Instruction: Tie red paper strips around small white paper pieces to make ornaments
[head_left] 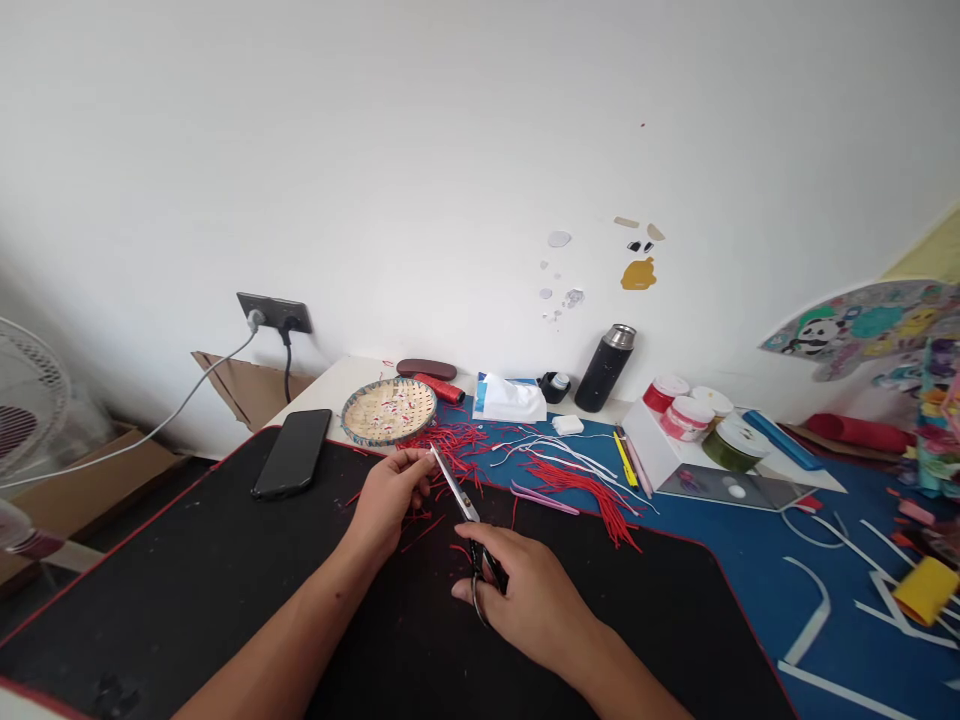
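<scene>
The likeliest mishap, as I judge it, is a nick to the left hand (390, 495): its fingertips are pinched together right at the tip of the silver-bladed, black-handled metal scissors (456, 488), so a bite taken too far forward could catch skin. Whatever the pinch holds is too thin to make out, and a piece that fine could slide sideways between the blades and cut crooked. A snipped bit could also drop among the loose red paper strips (592, 490) on the black desk mat with red edging (225, 580) and be hard to pick out again. The right hand (525, 600) is clenched around the scissors, fingers through the handle loops, blades pointing away from the body toward the round woven basket (388, 410). The scissors sit low over the middle of the mat, between the two hands; the blades look narrow, bright and nearly closed, with short red offcuts scattered beneath them. A black phone (292, 453) lies well to the left.
</scene>
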